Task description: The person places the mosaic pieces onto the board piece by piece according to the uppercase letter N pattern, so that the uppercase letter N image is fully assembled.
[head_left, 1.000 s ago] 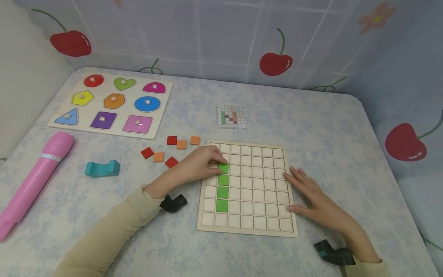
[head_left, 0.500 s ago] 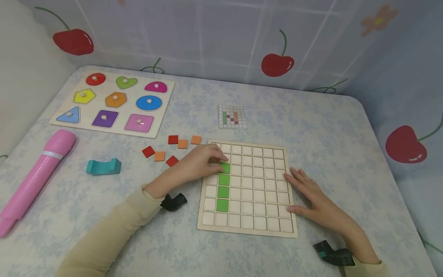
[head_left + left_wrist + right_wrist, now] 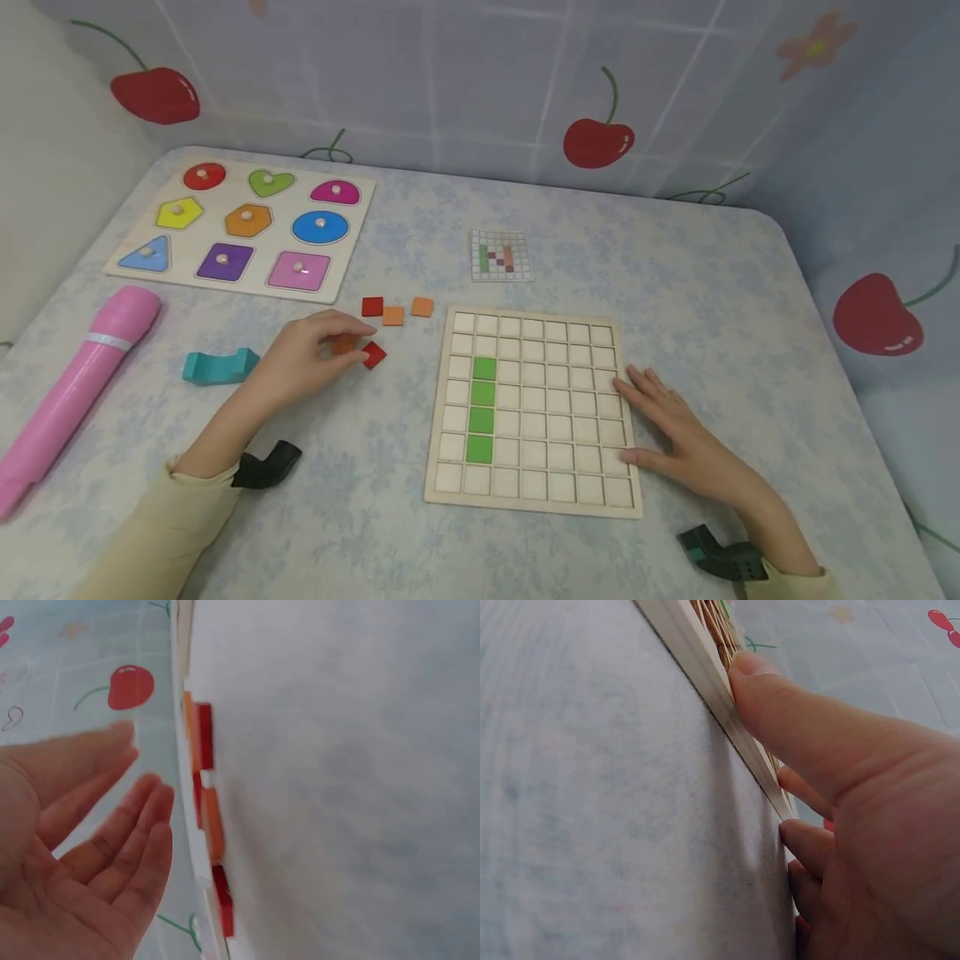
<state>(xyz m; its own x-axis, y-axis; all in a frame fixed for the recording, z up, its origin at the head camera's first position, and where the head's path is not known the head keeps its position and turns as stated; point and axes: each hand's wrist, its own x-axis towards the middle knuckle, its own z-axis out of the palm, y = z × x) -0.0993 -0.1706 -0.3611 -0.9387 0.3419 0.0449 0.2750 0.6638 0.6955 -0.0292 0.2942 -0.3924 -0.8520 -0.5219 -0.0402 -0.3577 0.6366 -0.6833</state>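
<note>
In the head view my left hand (image 3: pixel 303 354) hovers over the loose square tiles, thumb and fingers apart with nothing between them. Close by its thumb lies a red tile (image 3: pixel 374 356), and an orange tile (image 3: pixel 342 344) shows between thumb and fingers; another red tile is hidden beneath the hand. The wooden grid board (image 3: pixel 555 508) has a column of several green tiles (image 3: pixel 483 393) in its second column from the left. My right hand (image 3: pixel 686 442) touches the board's right edge with thumb and fingertips; in the right wrist view its thumb (image 3: pixel 780 705) rests on that edge.
Farther back are a red tile (image 3: pixel 372 307) and two orange tiles (image 3: pixel 393 316). A small printed pattern card (image 3: pixel 502 256) lies behind the board. To the left are a knobbed shape puzzle (image 3: pixel 281 233), a teal block (image 3: pixel 217 367) and a pink toy microphone (image 3: pixel 82 392).
My left hand has let go of the upper green tile, leaving it in the grid, and has moved left to the loose tiles. My right hand has stayed at the board's edge.
</note>
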